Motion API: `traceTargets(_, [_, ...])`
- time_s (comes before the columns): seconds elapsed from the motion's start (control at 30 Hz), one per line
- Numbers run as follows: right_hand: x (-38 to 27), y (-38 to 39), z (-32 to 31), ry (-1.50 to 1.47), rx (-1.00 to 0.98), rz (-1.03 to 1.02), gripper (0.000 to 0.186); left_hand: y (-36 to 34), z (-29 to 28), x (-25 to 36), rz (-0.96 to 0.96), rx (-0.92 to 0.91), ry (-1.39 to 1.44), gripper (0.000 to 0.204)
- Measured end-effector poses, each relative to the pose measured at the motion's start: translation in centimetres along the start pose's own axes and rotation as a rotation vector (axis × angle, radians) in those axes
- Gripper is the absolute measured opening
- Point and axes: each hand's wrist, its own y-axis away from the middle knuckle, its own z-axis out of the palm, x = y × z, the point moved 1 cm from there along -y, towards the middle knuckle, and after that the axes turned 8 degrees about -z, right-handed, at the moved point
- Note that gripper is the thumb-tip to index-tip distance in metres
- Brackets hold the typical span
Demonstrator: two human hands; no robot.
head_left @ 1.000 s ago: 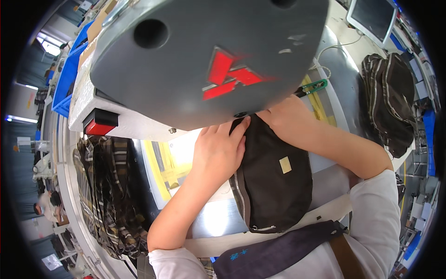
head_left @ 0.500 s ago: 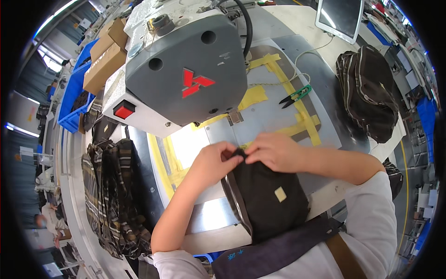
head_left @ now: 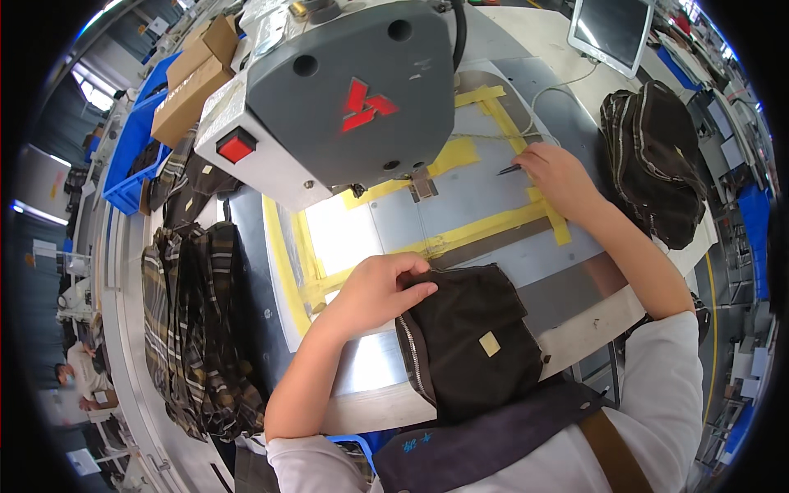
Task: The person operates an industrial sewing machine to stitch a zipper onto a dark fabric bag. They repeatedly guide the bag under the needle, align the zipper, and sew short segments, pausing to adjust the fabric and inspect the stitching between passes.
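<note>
A dark brown fabric piece [head_left: 468, 345] with a metal zipper along its left side and a small pale patch lies at the table's front edge, partly against my body. My left hand [head_left: 382, 287] pinches its upper left corner between thumb and fingers. Farther right, my right hand [head_left: 555, 177] is closed around the thread snips [head_left: 511, 169] on the sewing plate; their dark tips point left and the green handle is mostly covered by the hand. Above the fabric stands the grey sewing machine head [head_left: 353, 99] with a red emblem.
Plaid fabric pieces [head_left: 197, 329] are heaped at the left. Dark zippered pieces [head_left: 653, 164] are stacked at the right. Yellow tape [head_left: 485, 230] frames the metal plate. A blue bin [head_left: 131, 177] and cardboard box [head_left: 193, 99] stand back left, a screen [head_left: 610, 33] back right.
My right hand has left the fabric and moved right and away to the snips, closing on them. My left hand stays at the fabric's corner. The view has shifted slightly.
</note>
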Motion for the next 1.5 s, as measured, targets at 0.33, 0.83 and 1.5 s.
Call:
traceTargets(0.33, [-8.8, -8.3, -2.4, -0.01, -0.095, -0.497, 0.014, -0.6, -0.1, -1.2, -0.034, -0.072, 0.057, 0.016])
traceTargets(0.83, [-8.5, -8.1, 0.5, -0.234, -0.419, -0.297, 0.027, -0.7, -0.6, -1.5, 0.029, -0.155, 0.257, 0.011])
traceTargets(1.5, [-11.4, -6.5, -0.7, -1.163, -0.262, 0.355, 0.018, -0.4, 0.6, 0.6, 0.104, 0.277, 0.131, 0.034])
